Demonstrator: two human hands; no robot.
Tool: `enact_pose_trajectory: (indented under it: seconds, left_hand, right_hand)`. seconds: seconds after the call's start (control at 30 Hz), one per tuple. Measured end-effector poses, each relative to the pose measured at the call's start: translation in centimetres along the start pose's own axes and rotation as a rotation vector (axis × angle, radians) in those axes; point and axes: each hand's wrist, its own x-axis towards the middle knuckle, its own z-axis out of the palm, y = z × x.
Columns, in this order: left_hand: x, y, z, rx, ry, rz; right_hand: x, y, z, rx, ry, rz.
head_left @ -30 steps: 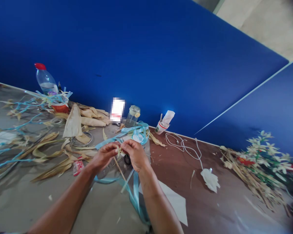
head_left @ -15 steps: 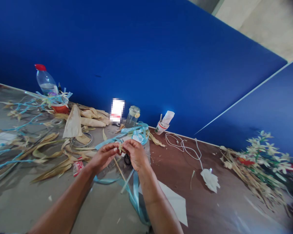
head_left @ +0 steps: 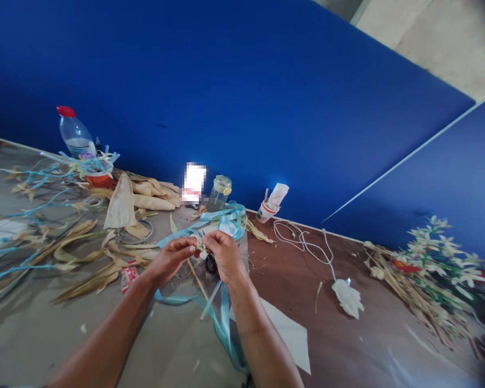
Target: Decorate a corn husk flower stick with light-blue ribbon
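Note:
Between the fingertips of both hands is a small pale husk piece (head_left: 200, 246). My left hand (head_left: 173, 260) pinches it from the left side, and my right hand (head_left: 223, 254) pinches it from the right. Light blue ribbon (head_left: 236, 215) lies in loops just beyond the hands, and more of it trails below them between my forearms. A dark looped object (head_left: 210, 264), perhaps scissor handles, shows partly beneath my right hand. A thin stick (head_left: 197, 278) lies under the hands.
Dry husks (head_left: 121, 202), blue-wrapped stems (head_left: 44, 175) and a red-capped bottle (head_left: 75, 132) are at left. A lit phone (head_left: 194, 183), jar (head_left: 219, 193) and paper cup (head_left: 267, 209) stand along the blue partition (head_left: 242, 97). White cable (head_left: 303, 245), paper (head_left: 289, 331) and white flowers (head_left: 440, 248) are at right.
The fingertips have shifted slightly around the small husk piece, which looks a little turned. Both hands have stayed in nearly the same place.

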Motion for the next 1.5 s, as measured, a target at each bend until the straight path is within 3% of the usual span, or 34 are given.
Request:
enact_pose_trajectory:
  seconds: [0.43,0.87,1.03,1.13,1.27,1.5]
  left_hand:
    - [-0.2,0.1,0.2,-0.003,-0.041,0.046]
    - [-0.2,-0.2,0.3,-0.063,-0.030,0.074]
    - [0.0,-0.4,-0.2,-0.105,0.095,0.050]
    - [0.4,-0.4,-1.0,-0.199,0.210,0.116]
    - [0.8,0.1,-1.7,-0.277,0.295,0.188]
    - [0.8,0.6,-1.3,-0.253,0.361,0.190]
  right_hand:
    - [-0.1,0.2,0.1,-0.053,-0.006,-0.024]
    - [0.4,1.0,-0.1,0.085,-0.041,0.088]
    - [1.0,0.8,-0.6,0.139,0.059,0.064]
    - [1.4,1.0,-0.9,0.149,0.093,0.022]
    - [1.8,1.8,-1.1,-0.003,0.135,-0.045]
    - [2.4,3.1,-1.3,-0.478,0.255,-0.172]
